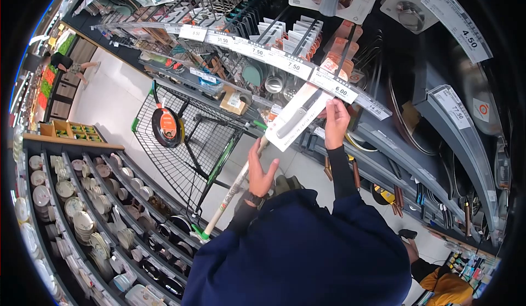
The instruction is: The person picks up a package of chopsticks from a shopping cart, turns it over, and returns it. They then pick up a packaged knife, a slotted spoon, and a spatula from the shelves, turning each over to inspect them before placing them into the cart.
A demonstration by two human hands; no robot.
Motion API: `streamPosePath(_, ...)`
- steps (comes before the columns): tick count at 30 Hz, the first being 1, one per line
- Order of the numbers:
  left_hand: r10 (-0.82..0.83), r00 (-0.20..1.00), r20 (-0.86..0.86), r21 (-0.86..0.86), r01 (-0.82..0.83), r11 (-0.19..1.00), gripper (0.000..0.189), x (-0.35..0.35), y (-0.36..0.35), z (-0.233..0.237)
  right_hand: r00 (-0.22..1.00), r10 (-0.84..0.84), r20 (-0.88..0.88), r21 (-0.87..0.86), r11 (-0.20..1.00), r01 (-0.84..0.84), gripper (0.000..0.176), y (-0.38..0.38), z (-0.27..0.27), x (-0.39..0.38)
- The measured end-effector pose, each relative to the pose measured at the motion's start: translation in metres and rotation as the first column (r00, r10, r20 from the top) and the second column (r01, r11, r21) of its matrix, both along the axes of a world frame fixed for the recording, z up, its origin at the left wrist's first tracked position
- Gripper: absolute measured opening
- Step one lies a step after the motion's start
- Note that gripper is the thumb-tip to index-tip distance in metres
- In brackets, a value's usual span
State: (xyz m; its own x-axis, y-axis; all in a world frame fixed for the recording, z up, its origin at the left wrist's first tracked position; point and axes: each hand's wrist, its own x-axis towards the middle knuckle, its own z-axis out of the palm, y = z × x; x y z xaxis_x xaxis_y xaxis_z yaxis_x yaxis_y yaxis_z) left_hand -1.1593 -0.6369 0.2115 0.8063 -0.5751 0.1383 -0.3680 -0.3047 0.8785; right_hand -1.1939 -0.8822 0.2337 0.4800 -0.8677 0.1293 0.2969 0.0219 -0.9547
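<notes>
A white card pack with a grey-handled knife is held tilted in front of the shelf's price strip. My right hand pinches its right edge near the upper end, thumb and fingers close together. Below the pack's lower end, my left hand is open, with its thumb apart from the fingers and nothing in it. It is beside the pale handle bar of the shopping cart. A black frying pan with an orange label lies in the cart.
Hanging utensils and price tags line the shelf ahead. More pans hang at the right. Behind the cart, a rack of bowls and plates fills the left. One person is far down the aisle; another is at the lower right.
</notes>
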Motion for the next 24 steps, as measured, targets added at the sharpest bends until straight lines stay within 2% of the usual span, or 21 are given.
streamPosePath(2,-0.050,0.907,-0.418,-0.248,-0.061,0.967,0.070,-0.002,-0.001,-0.003,0.998,0.059,0.003,-0.026,0.998,-0.059,0.017,0.001,0.001,-0.006)
streamPosePath(3,-0.101,0.875,-0.473,-0.321,-0.065,0.945,0.068,-0.001,-0.001,-0.003,0.997,0.082,0.002,-0.014,0.997,-0.082,0.016,0.005,0.005,-0.009)
streamPosePath(4,-0.095,0.875,-0.475,-0.319,-0.070,0.945,0.068,0.000,0.000,-0.002,0.996,0.087,0.000,-0.011,0.996,-0.087,0.016,0.008,0.004,-0.012)
streamPosePath(6,-0.192,0.718,-0.669,-0.425,-0.157,0.892,0.066,0.001,0.006,0.003,0.982,0.183,-0.044,-0.041,0.982,-0.184,0.016,0.015,0.002,-0.017)
streamPosePath(8,-0.187,0.700,-0.689,-0.426,-0.183,0.886,0.061,0.001,0.011,0.004,0.963,0.260,-0.070,-0.012,0.965,-0.262,0.016,0.025,-0.003,-0.019)
streamPosePath(10,-0.212,0.680,-0.702,-0.381,-0.108,0.918,0.052,0.000,0.020,-0.006,0.911,0.397,-0.108,0.044,0.918,-0.395,0.015,0.037,-0.008,-0.018)
streamPosePath(11,-0.225,0.640,-0.735,-0.370,-0.099,0.924,0.044,-0.002,0.026,-0.013,0.890,0.447,-0.090,0.071,0.894,-0.442,0.015,0.042,-0.011,-0.014)
streamPosePath(12,-0.213,0.642,-0.737,-0.368,-0.117,0.923,0.044,-0.005,0.030,-0.014,0.882,0.463,-0.092,0.073,0.886,-0.458,0.015,0.047,-0.011,-0.010)
streamPosePath(14,-0.279,0.531,-0.800,-0.366,-0.064,0.928,0.041,-0.011,0.037,-0.015,0.860,0.495,-0.124,0.045,0.869,-0.494,0.015,0.056,-0.007,-0.002)
streamPosePath(22,-0.258,0.606,-0.752,-0.430,-0.155,0.889,0.046,-0.015,0.042,0.001,0.806,0.577,-0.134,0.072,0.817,-0.572,0.016,0.069,0.011,0.031)
streamPosePath(24,-0.252,0.614,-0.748,-0.439,-0.174,0.881,0.047,-0.016,0.043,0.005,0.780,0.624,-0.056,0.053,0.782,-0.621,0.015,0.073,0.015,0.037)
